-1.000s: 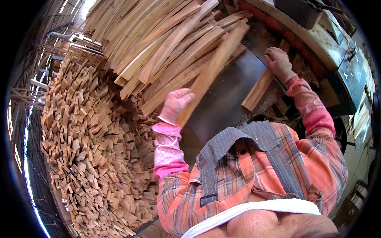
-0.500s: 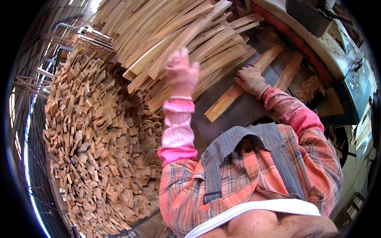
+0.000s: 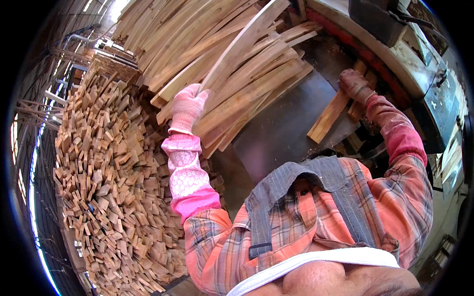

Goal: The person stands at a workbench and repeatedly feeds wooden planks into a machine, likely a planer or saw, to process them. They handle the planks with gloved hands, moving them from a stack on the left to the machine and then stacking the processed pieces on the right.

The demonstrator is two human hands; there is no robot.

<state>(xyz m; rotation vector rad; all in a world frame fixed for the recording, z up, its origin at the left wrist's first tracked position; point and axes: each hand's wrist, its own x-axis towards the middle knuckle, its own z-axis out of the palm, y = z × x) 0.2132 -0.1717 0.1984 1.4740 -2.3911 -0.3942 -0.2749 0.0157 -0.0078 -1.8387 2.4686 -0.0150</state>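
My left hand (image 3: 188, 107), in a pink glove, is closed round the near end of a long wooden slat (image 3: 242, 45). That slat slants up and away over a pile of loose slats (image 3: 269, 81). Farther right, my gloved right hand (image 3: 354, 85) is wrapped over the upper part of a shorter wooden board (image 3: 330, 116), which lies on the dark metal table (image 3: 281, 128). Beside it, partly behind my right hand and wrist, rests another piece of wood (image 3: 356, 109).
A tall stack of cut wood (image 3: 113, 187) fills the left, its ends facing out. Along the far right runs a machine with a red edge (image 3: 340, 37) and a pale curved rim (image 3: 375, 42). A dark boxy part (image 3: 377, 19) juts out above it.
My right hand has moved right and away, taking the board along the table. My left hand has shifted left and closed on a slat from the pile, whose near end is now raised.
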